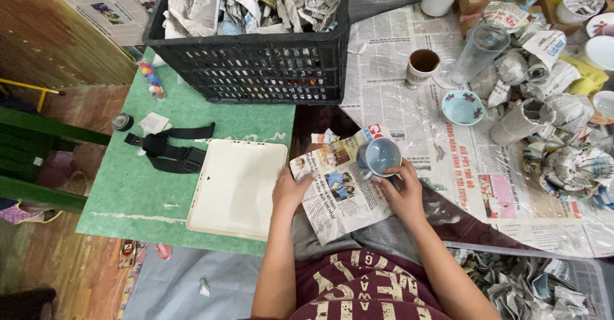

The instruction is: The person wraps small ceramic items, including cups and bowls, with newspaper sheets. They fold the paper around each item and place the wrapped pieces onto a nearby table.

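Observation:
A sheet of newspaper [332,189] lies across my lap. My left hand [291,189] rests flat on its left edge, fingers spread. A blue-grey mug [378,157] sits on the sheet's upper right part, mouth facing up toward the camera. My right hand [401,189] grips the mug from below and to the right. Both forearms come up from the bottom of the head view.
A white tray [235,189] and black strap [169,150] lie on a green table [128,195]. A black crate [256,45] holds crumpled newspaper. On the newspaper-covered floor at right: a brown-lined cup [422,65], clear glass [476,51], blue bowl [462,107], several wrapped items [531,118].

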